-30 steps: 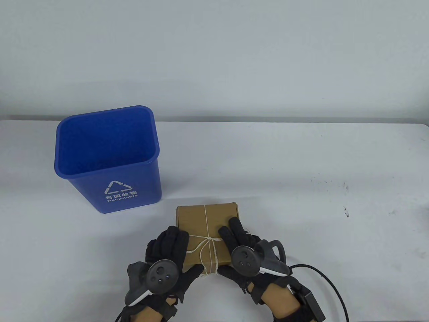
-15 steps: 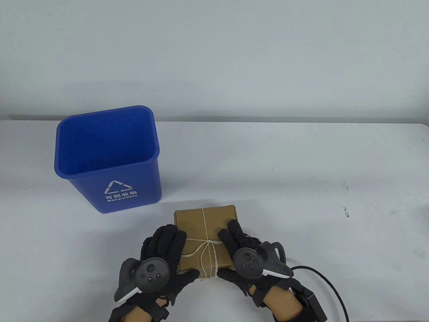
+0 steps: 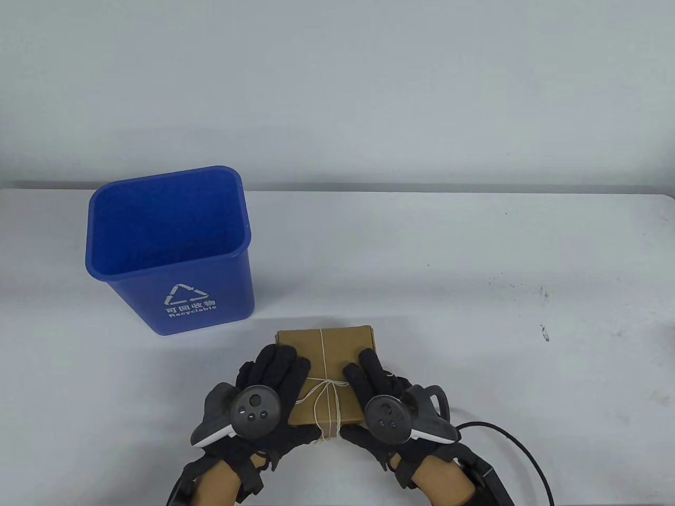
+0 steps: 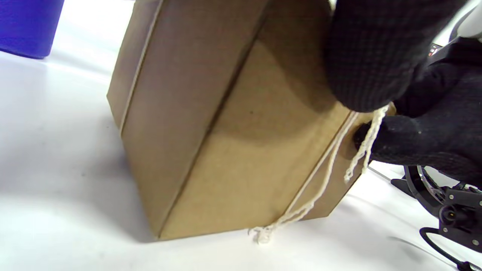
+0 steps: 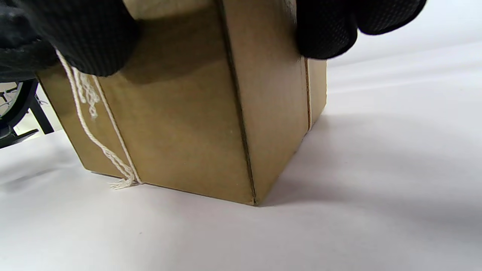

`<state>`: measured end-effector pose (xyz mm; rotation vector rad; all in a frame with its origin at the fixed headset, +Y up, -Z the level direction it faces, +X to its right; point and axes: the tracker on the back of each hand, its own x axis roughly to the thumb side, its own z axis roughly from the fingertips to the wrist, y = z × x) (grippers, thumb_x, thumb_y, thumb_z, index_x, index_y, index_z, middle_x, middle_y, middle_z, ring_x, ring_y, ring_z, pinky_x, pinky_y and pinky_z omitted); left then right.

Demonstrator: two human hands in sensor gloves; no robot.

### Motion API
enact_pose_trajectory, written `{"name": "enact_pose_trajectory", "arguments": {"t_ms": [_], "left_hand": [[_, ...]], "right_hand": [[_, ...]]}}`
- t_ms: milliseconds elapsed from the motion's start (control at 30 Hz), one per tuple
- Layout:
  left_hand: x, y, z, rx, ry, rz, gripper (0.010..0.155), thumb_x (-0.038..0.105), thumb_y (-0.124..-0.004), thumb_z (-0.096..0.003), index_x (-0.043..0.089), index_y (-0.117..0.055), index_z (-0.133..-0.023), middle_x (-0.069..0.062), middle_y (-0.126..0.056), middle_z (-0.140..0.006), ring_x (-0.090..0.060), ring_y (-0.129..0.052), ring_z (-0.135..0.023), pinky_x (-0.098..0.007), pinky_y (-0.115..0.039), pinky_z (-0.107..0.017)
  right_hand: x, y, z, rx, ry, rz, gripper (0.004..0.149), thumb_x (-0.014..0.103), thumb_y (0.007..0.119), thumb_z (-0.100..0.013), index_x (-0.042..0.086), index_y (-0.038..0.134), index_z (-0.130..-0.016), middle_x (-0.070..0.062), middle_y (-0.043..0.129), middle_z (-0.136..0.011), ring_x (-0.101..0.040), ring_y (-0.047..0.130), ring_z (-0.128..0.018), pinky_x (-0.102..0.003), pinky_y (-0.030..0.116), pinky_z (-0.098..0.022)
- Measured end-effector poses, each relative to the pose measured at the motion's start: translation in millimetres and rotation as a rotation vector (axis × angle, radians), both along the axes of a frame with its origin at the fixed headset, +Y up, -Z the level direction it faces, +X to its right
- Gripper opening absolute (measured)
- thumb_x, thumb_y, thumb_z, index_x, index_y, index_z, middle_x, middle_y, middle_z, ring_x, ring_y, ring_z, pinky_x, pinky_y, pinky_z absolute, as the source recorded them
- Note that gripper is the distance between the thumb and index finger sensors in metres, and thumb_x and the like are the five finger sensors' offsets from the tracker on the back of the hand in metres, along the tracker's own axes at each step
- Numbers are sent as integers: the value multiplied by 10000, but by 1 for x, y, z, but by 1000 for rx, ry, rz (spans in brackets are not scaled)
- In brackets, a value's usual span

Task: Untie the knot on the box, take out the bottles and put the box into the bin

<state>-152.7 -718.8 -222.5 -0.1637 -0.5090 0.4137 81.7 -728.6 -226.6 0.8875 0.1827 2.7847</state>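
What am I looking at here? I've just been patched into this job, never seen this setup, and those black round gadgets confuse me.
No robot here: a person's two hands in black sensor gloves. The round gadgets are trackers strapped to the back of each hand, not held.

The big picture looks down at the white table. The other two come from cameras on each wrist, close to the box.

On the table stand a blue recycling bin and a brown cardboard box, still tied with white string, the knot on top.

The left hand and right hand grip the box from either side, fingers on top, thumbs at its near face. No bottles show; the box is closed.
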Motion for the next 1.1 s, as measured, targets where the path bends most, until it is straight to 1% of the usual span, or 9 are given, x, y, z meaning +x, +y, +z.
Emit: {"name": "enact_pose_trajectory", "arguments": {"t_ms": [67, 133, 233, 400, 500, 700, 833, 933, 1100], "left_hand": [[-1, -3, -1, -9, -2, 15, 1080, 639, -844, -440, 219, -167, -1168, -111, -31, -1180, -521, -54, -1112, -808, -219, -728], [-1, -4, -1, -15, 0, 10, 1078, 642, -834, -442, 217, -156, -1165, -109, -24, -1177, -527, -52, -1108, -806, -222, -728], [-1, -4, -1, -23, 2, 4, 1075, 634, -828, -450, 216, -141, -1162, -118, -13, -1173, -535, -48, -1103, -804, -219, -729], [0, -4, -1, -23, -2, -2, 1072, 633, -827, -450, 218, -141, -1162, -116, -9, -1173, -534, -44, -1102, -804, -215, -728], [0, -5, -1, -20, -2, -4, 1073, 632, -826, -450, 217, -139, -1163, -117, -10, -1174, -537, -47, -1101, -804, -216, -727], [0, -5, -1, -20, -5, 2, 1068, 627, -825, -452, 217, -140, -1162, -119, -9, -1172, -540, -44, -1099, -803, -213, -727], [0, -5, 0, -19, -5, 6, 1067, 627, -825, -451, 221, -139, -1160, -114, -7, -1171, -537, -43, -1098, -802, -215, -726], [0, -5, 1, -17, -5, 5, 1067, 625, -825, -451, 223, -136, -1159, -113, -3, -1169, -537, -39, -1097, -802, -213, -726], [0, -6, 2, -16, -2, 8, 1067, 625, -825, -451, 230, -130, -1158, -105, 1, -1168, -529, -34, -1098, -801, -212, -725]], "right_hand": [[0, 1, 0, 12, 2, 0, 929, 599, 692, -469, 173, 108, -1054, -194, 11, -1075, -609, 465, -935, -726, 428, -629], [1, 3, 0, 41, 8, -21, 907, 601, 693, -467, 183, 147, -1058, -188, 38, -1087, -622, 248, -964, -746, 314, -632], [2, 8, 1, 118, 41, -92, 884, 590, 709, -465, 216, 177, -1064, -166, 124, -1110, -612, 176, -966, -753, 260, -629], [-6, 12, 5, 215, 163, -186, 745, 506, 775, -465, 245, 407, -1057, -147, 276, -1121, -586, 252, -980, -742, 295, -637], [-9, 12, 5, 244, 178, -249, 644, 491, 789, -459, 221, 587, -1008, -142, 422, -1106, -573, 356, -978, -731, 358, -638], [-7, 11, 6, 274, 170, -358, 585, 484, 795, -458, 184, 698, -950, -137, 581, -1053, -561, 443, -963, -727, 392, -630], [-6, 11, 5, 255, 146, -411, 537, 473, 789, -465, 184, 749, -915, -130, 620, -1033, -555, 453, -960, -726, 393, -627], [-2, 12, 4, 232, 114, -479, 435, 425, 792, -475, 216, 825, -855, -117, 663, -1014, -551, 465, -958, -726, 394, -627], [6, 16, 2, 190, 73, -529, 364, 411, 802, -474, 235, 899, -777, -139, 605, -1042, -564, 407, -964, -738, 351, -624]]}}
